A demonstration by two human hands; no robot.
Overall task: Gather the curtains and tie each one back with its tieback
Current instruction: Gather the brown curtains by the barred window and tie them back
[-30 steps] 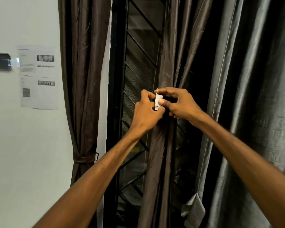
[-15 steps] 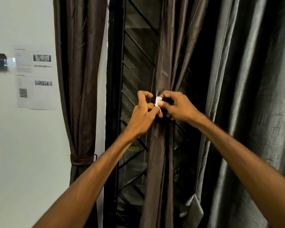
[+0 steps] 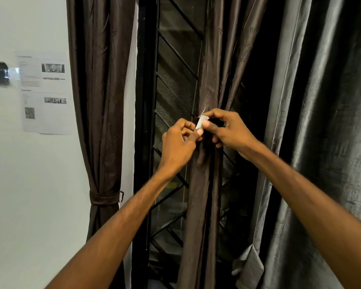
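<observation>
The gathered brown curtain is hanging bunched before the window grille. The left hand and right hand are both pinching a small white tab, probably the tieback's fastening end, at the bunch. If either grip is slipping, the folds are likely spreading loose.

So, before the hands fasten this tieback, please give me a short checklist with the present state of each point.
1. Middle dark brown satin curtain gathered into a bundle: ok.
2. Small white tab pinched by right hand: ok.
3. Left hand gripping at the bundle: ok.
4. Tieback band wrapped fully round: cannot tell, hidden behind the fingers.
5. Left brown curtain already tied with its brown band: ok.
6. Grey shiny curtain tied: not ok, hangs loose.
</observation>
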